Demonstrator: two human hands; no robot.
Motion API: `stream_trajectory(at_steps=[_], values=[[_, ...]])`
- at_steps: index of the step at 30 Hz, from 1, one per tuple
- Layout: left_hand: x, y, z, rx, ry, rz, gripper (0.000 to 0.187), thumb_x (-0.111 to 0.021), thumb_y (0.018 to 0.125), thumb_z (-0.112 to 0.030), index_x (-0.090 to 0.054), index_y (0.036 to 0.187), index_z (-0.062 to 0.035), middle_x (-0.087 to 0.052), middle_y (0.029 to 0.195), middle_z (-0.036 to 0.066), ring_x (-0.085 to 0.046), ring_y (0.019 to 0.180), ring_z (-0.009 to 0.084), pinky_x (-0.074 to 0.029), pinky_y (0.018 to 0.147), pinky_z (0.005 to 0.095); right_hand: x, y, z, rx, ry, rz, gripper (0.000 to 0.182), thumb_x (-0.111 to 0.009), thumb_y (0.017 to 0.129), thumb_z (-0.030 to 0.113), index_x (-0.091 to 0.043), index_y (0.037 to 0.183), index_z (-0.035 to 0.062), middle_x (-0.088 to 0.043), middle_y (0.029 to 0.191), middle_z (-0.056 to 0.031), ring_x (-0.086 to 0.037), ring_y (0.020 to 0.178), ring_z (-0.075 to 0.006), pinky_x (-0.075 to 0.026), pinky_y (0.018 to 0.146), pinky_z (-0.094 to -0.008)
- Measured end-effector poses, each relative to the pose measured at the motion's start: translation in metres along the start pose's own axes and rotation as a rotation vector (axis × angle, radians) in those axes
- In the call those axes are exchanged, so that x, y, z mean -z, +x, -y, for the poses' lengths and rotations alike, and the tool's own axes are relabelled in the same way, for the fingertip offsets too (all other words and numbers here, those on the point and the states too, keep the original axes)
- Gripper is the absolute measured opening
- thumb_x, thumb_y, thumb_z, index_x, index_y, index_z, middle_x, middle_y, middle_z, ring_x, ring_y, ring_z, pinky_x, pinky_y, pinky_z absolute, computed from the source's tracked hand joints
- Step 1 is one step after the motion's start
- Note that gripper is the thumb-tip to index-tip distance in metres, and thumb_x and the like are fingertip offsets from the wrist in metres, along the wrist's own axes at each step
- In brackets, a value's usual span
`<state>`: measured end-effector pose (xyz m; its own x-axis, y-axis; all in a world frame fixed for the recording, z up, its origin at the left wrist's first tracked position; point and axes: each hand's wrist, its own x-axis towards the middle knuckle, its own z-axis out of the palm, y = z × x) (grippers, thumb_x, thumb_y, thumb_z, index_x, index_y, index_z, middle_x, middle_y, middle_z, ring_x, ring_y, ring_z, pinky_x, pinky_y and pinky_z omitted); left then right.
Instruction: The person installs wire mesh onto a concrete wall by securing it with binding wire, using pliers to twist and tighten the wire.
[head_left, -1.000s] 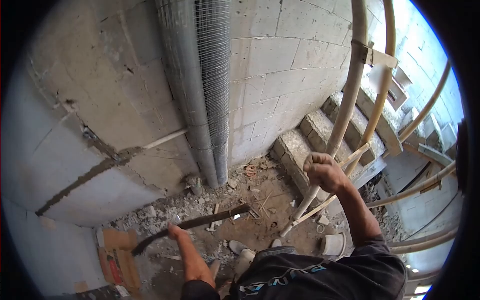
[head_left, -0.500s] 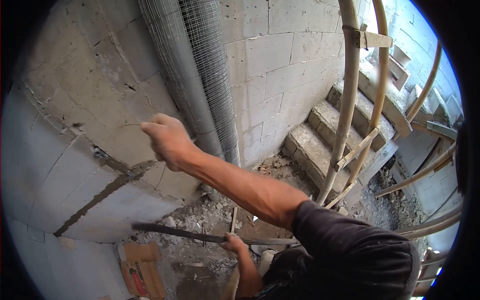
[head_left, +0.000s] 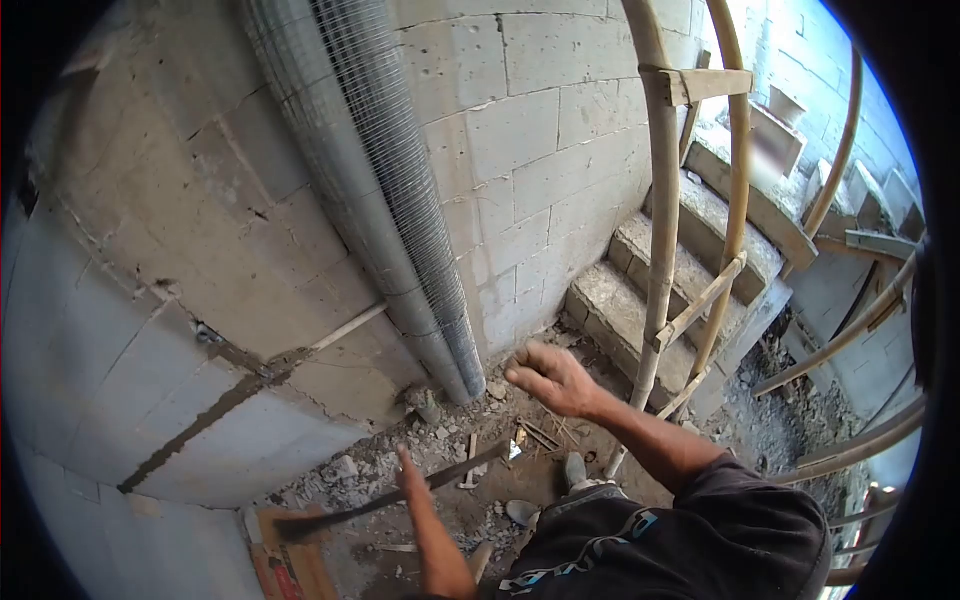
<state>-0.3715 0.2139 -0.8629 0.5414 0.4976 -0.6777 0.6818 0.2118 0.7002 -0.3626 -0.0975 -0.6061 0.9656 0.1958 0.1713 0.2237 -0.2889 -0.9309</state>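
My right hand [head_left: 552,380] is raised in front of my chest, its fingers curled together; whatever may be between them is too small to make out. Lower down on the left, my left hand [head_left: 410,472] is around a long dark strip [head_left: 345,516], with most of its fingers hidden and the thumb side pointing up. One end of the strip lies over the flattened cardboard [head_left: 290,565] in the view, and the other reaches toward the middle of the floor. A hammer [head_left: 470,465] lies on the rubble beyond the strip.
Rolled wire mesh [head_left: 385,150] stands beside a grey pipe [head_left: 345,180] against the block wall [head_left: 530,130]. Concrete steps [head_left: 625,310] rise at the right behind bamboo poles [head_left: 663,200]. Rubble [head_left: 345,475] lies along the foot of the left wall.
My right hand has drawn back from the left wall toward my body. My left hand has moved left, and the dark strip has tilted. The view has shifted.
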Motion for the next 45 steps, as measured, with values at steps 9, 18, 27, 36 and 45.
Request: stream_trajectory(at_steps=[9, 18, 27, 36, 45], values=[[-0.075, -0.112, -0.171, -0.218, -1.027, 0.507, 0.049, -0.028, 0.106, -0.050, -0.059, 0.115, -0.0141, -0.042, 0.064, -0.008, -0.034, 0.049, 0.0073, -0.034, 0.046, 0.0239, 0.005, -0.069, -0.108, -0.145, -0.187, 0.127, 0.028, -0.062, 0.094, 0.033, -0.058, 0.091, 0.0048, -0.058, 0.077, -0.0195, -0.058, 0.072, -0.0370, -0.045, 0.066, -0.0450], [-0.075, -0.131, -0.218, -0.552, -0.687, 0.197, 0.037, -0.041, 0.105, -0.040, -0.059, 0.118, -0.0101, -0.034, 0.065, -0.007, -0.031, 0.050, 0.0052, -0.025, 0.042, 0.0203, 0.054, 0.004, -0.191, -0.319, -0.058, -0.087, 0.025, -0.061, 0.093, 0.029, -0.067, 0.095, 0.0052, -0.069, 0.084, -0.0128, -0.067, 0.080, -0.0277, -0.051, 0.071, -0.0417], [-0.046, -0.132, -0.304, -0.738, -1.083, 0.088, 0.035, -0.046, 0.103, -0.038, -0.058, 0.119, -0.0089, -0.032, 0.061, -0.007, -0.027, 0.048, 0.0048, -0.024, 0.039, 0.0205, -0.045, 0.077, -0.181, 0.019, -0.373, 0.805, 0.021, -0.064, 0.086, 0.022, -0.069, 0.098, 0.0055, -0.069, 0.079, -0.0092, -0.066, 0.074, -0.0269, -0.052, 0.071, -0.0427], [-0.003, -0.078, -0.228, -0.544, -0.802, -0.456, 0.031, -0.044, 0.102, -0.024, -0.056, 0.128, -0.0118, -0.040, 0.070, -0.002, -0.035, 0.049, 0.0094, -0.032, 0.041, 0.0230, 0.115, 0.155, -0.148, 0.144, 0.632, 0.604, 0.026, -0.070, 0.091, 0.030, -0.070, 0.090, 0.0037, -0.070, 0.079, -0.0032, -0.063, 0.072, -0.0124, -0.048, 0.062, -0.0305], [-0.045, -0.140, -0.290, -0.564, -0.906, 0.325, 0.036, -0.043, 0.104, -0.029, -0.055, 0.131, -0.0073, -0.036, 0.064, -0.005, -0.034, 0.051, 0.0064, -0.031, 0.044, 0.0201, 0.023, 0.131, -0.302, -0.431, -0.008, -0.111, 0.022, -0.069, 0.086, 0.028, -0.073, 0.095, 0.0086, -0.071, 0.081, -0.0085, -0.067, 0.073, -0.0205, -0.050, 0.065, -0.0355]])
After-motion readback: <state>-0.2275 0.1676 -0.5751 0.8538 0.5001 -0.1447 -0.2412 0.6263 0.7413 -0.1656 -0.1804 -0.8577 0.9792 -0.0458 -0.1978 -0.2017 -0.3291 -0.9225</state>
